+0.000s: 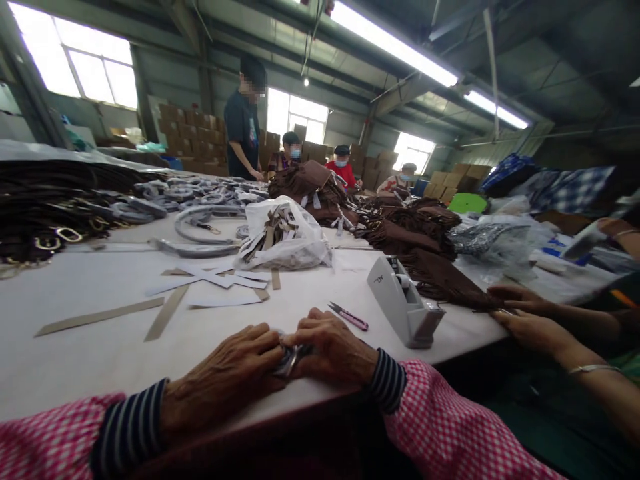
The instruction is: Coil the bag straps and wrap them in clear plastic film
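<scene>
At the table's near edge, my left hand [225, 373] and my right hand [330, 350] meet, fingers closed on a small grey, shiny plastic-wrapped piece [289, 363]. Most of this piece is hidden under my fingers, so its exact kind does not show. Just beyond my right hand lie pink-handled thread snips [353, 318], blades pointing away to the left. A grey tape dispenser [395, 303] stands to their right. Flat beige and white strips [167, 312] are scattered ahead of my left hand.
Behind the strips sits a white plastic bag [295, 250] of strips, beside grey-wrapped straps [200, 250]. Dark straps with metal buckles [69, 235] pile at left, brown bags [420, 243] at right. A co-worker's hands [530, 327] work on the right; several people are farther back.
</scene>
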Available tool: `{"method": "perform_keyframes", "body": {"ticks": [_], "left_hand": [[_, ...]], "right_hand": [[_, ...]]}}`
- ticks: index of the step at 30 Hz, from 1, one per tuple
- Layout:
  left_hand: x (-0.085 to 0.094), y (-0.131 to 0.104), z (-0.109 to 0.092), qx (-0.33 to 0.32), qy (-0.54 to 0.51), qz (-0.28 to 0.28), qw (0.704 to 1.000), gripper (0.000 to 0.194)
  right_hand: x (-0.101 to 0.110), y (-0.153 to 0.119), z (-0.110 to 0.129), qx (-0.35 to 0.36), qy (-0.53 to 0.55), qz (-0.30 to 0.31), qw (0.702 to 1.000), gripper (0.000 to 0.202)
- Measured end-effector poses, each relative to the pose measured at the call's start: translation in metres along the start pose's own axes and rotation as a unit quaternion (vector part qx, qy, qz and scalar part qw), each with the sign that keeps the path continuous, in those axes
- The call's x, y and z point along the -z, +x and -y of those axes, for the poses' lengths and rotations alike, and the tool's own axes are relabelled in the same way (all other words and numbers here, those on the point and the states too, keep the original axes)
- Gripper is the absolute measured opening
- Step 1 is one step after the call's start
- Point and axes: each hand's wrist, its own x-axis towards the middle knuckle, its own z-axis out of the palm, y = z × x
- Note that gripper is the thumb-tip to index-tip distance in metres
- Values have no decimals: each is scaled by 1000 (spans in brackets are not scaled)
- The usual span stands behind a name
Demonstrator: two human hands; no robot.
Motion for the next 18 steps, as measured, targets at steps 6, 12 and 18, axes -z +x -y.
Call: {"method": "perform_keyframes", "body": {"ticks": [6,12,18], "left_hand": [[6,-2,-18,114,33,-71,990,32],[8,-2,-14,49,-54,-101,992,9],[33,-15,26,-62,-194,-63,977,13]], "right_hand": [[-6,9,4,-36,-16,-8,999,25],[4,18,-4,-51,50,65,995,42],[13,34,-10,-28,56,131,989,55]]}}
